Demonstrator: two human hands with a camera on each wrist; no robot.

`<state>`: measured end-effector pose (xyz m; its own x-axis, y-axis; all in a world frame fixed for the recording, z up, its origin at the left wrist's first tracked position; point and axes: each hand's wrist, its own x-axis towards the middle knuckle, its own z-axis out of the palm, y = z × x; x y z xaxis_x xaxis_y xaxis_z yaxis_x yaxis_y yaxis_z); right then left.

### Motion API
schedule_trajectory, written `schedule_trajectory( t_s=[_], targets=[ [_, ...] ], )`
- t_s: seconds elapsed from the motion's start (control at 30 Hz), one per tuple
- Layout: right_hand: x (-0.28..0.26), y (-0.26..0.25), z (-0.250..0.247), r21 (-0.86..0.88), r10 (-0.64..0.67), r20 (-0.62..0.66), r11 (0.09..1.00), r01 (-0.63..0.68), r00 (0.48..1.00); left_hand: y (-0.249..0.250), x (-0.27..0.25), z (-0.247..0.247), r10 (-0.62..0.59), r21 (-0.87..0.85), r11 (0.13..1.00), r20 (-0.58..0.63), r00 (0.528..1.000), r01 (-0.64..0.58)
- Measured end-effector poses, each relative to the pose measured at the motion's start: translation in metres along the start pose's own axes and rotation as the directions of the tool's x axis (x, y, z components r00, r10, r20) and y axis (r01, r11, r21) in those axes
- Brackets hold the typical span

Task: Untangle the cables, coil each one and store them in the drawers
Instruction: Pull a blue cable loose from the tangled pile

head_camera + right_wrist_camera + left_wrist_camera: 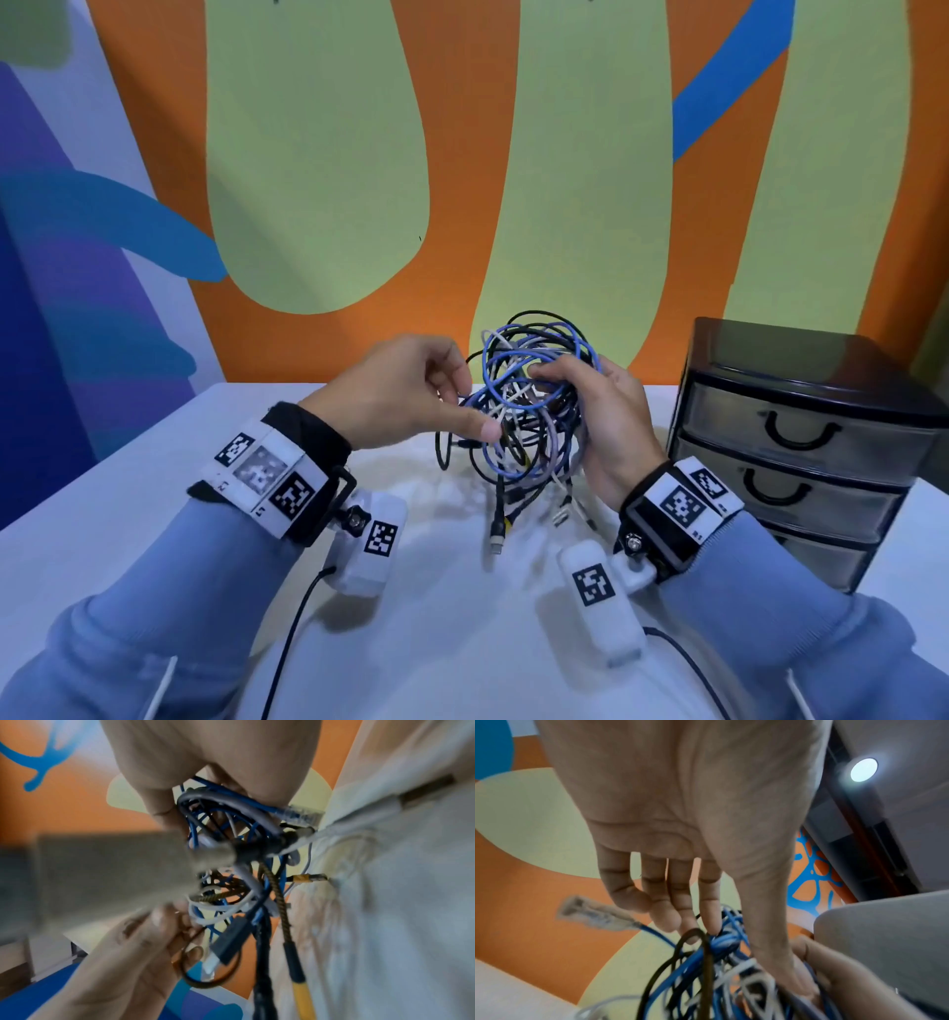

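- Cable tangle [529,406]: held above the white desk [154,493], just left of the three-drawer unit [801,452]; connectors dangle below.
- Right hand [611,426]: fingers curled round the bundle.
- Left hand [411,395]: thumb and fingertips pinching strands.
- Judgement: light, limp, snag-prone; best taken at a free connector, e.g. the blue cable's clear plug [590,912].
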<state>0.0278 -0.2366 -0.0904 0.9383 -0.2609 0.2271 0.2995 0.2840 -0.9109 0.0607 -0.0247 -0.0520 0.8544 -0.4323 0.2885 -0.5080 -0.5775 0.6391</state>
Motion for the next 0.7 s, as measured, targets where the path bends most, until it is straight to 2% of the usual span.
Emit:
schedule_trajectory(
  t_s=[0.2,0.3,0.37,0.43,0.53,0.7],
  targets=[
    [0.004,0.001,-0.002,-0.012,0.005,-0.057,1.000,-0.006,0.998,0.002,0.000,0.013,0.118,-0.100,0.988,0.026,0.993,-0.115],
    [0.010,0.006,-0.006,-0.019,0.026,-0.123,0.999,-0.028,0.992,0.003,0.001,0.007,0.131,-0.241,0.961,-0.036,0.991,-0.136],
    [0.014,0.006,-0.010,0.011,0.066,-0.172,0.998,-0.065,0.983,0.003,0.000,0.000,0.104,-0.391,0.910,-0.114,0.988,-0.141],
    [0.016,0.007,-0.013,0.040,0.095,-0.214,0.995,-0.088,0.972,0.002,-0.001,-0.007,0.058,-0.580,0.801,-0.170,0.984,-0.147],
    [0.019,0.011,-0.013,-0.003,0.047,-0.240,0.999,-0.049,0.970,-0.002,0.001,-0.015,-0.026,-0.773,0.611,-0.232,0.972,-0.169],
    [0.018,0.011,-0.012,-0.035,0.051,-0.259,0.997,-0.062,0.965,-0.008,0.000,-0.025,-0.115,-0.969,0.182,-0.187,0.976,-0.164]
  ],
)
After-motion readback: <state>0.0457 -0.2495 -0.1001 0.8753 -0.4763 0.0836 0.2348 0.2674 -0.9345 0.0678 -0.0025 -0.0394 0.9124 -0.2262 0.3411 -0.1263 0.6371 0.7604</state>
